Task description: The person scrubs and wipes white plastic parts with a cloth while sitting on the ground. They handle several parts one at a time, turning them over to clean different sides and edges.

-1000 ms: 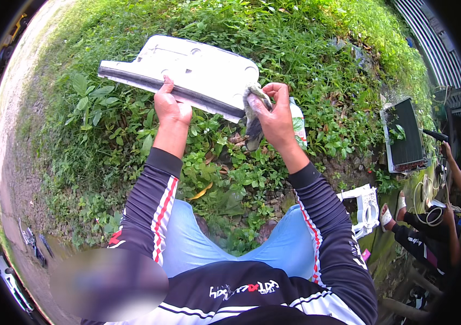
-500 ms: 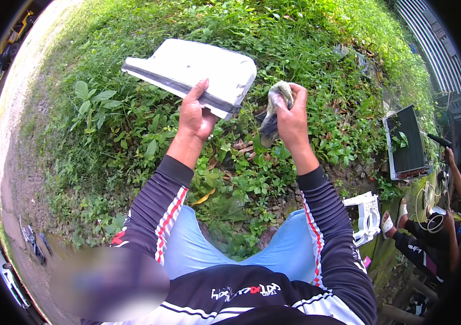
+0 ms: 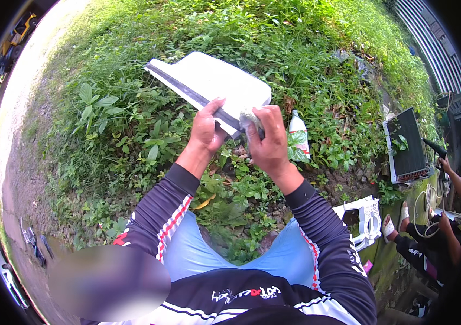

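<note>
My left hand (image 3: 206,130) grips a white plastic panel (image 3: 217,78) by its near edge, thumb on top, fingers underneath. A dark grey strip runs along that edge, and the panel is tilted above the weeds. In my right hand (image 3: 269,142) is a bunched, wet, greyish cloth (image 3: 248,118), pressed against the panel's right corner at the end of the strip. Part of the cloth is hidden behind my fingers. Just right of that hand, a white bottle with a red-marked label (image 3: 299,132) stands among the leaves.
Weeds and grass (image 3: 133,127) cover the ground ahead. To the right lie a white plastic frame (image 3: 363,221) and a finned coil (image 3: 410,143). Beside them a co-worker's hand (image 3: 444,164) holds a black spray gun (image 3: 434,147); a pale hose (image 3: 429,211) loops nearby. A dirt path (image 3: 22,179) runs left.
My right hand has moved left, bringing the cloth from apart to touching the panel's corner. The panel has shifted right and turned somewhat. The bottle now shows, uncovered by my right hand.
</note>
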Motion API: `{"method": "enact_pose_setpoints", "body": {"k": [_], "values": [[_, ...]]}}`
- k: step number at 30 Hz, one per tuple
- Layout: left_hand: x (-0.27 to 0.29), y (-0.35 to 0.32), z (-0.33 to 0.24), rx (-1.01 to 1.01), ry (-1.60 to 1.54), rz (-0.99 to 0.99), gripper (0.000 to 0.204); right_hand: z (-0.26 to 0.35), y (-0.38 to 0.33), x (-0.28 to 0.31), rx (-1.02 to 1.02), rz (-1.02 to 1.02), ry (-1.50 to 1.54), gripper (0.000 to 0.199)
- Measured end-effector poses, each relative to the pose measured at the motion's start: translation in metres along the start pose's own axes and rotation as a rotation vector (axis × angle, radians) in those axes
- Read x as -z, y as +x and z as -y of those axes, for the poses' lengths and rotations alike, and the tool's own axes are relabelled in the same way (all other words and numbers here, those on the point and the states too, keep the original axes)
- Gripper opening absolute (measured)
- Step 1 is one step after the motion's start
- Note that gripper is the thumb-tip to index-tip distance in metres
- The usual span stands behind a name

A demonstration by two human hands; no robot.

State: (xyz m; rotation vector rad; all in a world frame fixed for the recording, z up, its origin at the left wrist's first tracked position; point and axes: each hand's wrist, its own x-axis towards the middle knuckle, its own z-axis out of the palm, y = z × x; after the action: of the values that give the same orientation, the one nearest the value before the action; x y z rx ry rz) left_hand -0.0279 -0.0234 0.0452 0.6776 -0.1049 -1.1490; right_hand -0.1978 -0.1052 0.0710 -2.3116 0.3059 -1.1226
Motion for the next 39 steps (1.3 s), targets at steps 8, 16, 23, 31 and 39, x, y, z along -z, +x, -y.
{"method": "enact_pose_setpoints", "body": {"k": [8, 16, 23, 31, 39], "values": [[-0.006, -0.015, 0.026, 0.05, 0.823, 0.144, 0.051, -0.027, 0.008, 0.004, -0.304, -0.113, -0.206, 0.036], [-0.002, -0.01, 0.027, -0.002, 0.517, 0.192, 0.051, -0.023, 0.002, 0.002, -0.409, -0.247, -0.207, 0.033], [-0.007, -0.022, 0.018, 0.074, 0.59, 0.197, 0.055, -0.014, 0.006, 0.0, -0.23, -0.103, -0.156, 0.03], [-0.004, -0.028, 0.009, 0.134, 0.503, 0.287, 0.06, -0.028, 0.0, 0.003, -0.088, 0.008, -0.17, 0.031], [-0.003, -0.031, 0.019, 0.289, 0.667, 0.269, 0.07, -0.033, -0.001, 0.01, 0.0, -0.036, -0.21, 0.044]]}}
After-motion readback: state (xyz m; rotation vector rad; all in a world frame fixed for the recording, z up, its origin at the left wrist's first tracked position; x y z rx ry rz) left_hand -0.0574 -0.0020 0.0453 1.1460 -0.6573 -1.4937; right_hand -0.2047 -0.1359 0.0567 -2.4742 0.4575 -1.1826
